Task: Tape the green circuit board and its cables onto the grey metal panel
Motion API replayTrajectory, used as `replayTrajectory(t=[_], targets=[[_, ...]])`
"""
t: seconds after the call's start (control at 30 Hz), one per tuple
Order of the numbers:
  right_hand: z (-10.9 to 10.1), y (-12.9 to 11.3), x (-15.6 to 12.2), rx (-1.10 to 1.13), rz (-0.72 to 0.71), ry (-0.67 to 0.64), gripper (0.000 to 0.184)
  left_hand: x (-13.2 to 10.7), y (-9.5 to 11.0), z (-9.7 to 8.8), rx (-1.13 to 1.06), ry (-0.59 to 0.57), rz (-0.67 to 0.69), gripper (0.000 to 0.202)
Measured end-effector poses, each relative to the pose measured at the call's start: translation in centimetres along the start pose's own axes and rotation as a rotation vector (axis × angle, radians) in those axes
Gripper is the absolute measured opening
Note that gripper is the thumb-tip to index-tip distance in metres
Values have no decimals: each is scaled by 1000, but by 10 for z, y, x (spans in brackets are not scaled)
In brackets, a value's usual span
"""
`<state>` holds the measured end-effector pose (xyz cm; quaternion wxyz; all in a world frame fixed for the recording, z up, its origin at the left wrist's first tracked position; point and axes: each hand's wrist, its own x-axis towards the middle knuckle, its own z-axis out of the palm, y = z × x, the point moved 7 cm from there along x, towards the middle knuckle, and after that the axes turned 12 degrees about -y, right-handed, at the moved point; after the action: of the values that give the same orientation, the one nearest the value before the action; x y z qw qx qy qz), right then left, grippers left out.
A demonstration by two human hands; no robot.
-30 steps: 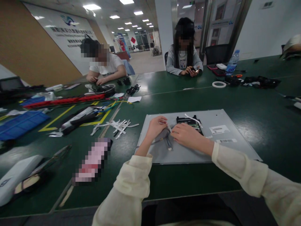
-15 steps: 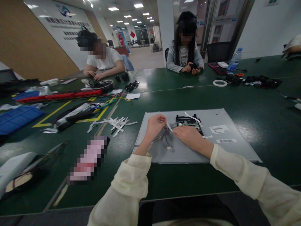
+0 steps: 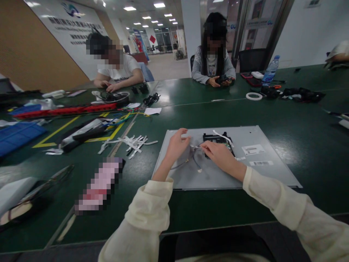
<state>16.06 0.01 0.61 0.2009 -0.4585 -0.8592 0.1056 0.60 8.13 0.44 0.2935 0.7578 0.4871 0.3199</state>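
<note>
Wires, thin and grey (image 3: 196, 163), blur mid-picture by my spread left hand (image 3: 176, 146); my right hand (image 3: 219, 155), grip unclear, hides some black plastic frame (image 3: 211, 137).

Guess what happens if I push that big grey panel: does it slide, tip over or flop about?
The panel would probably slide rather than tip, since it lies flat on the shiny green table. It's likely stiff, because its edges look straight. The thin wires on it look floppy, curving loosely, so they might trail or shift.
</note>
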Motion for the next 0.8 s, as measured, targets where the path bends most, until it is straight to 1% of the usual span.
replayTrajectory(t=[0.07,0.13,0.17,0.23,0.37,0.43,0.53,0.63,0.7,0.8], targets=[[-1,3,1,71,27,-8,12,0,5,-6,30,12,16,24],[-3,5,2,124,39,-9,11,0,8,-8,52,-25,-4,22],[-3,6,3,148,41,-9,11,-1,10,-8,73,-73,-12,23],[-3,8,3,193,42,-4,11,-3,16,-3,126,-210,-15,26],[-4,13,4,260,40,38,12,-11,24,14,166,-494,-25,24],[-4,14,4,281,35,59,12,-15,24,21,186,-571,-55,19],[-4,14,3,301,29,79,12,-17,21,26,197,-583,-96,13],[-8,14,2,341,40,113,13,-19,17,30,124,-614,-115,11],[-13,16,1,394,59,161,14,-20,13,31,75,-634,-141,11],[-20,22,-2,483,95,247,14,-21,11,30,45,-626,-172,11]])
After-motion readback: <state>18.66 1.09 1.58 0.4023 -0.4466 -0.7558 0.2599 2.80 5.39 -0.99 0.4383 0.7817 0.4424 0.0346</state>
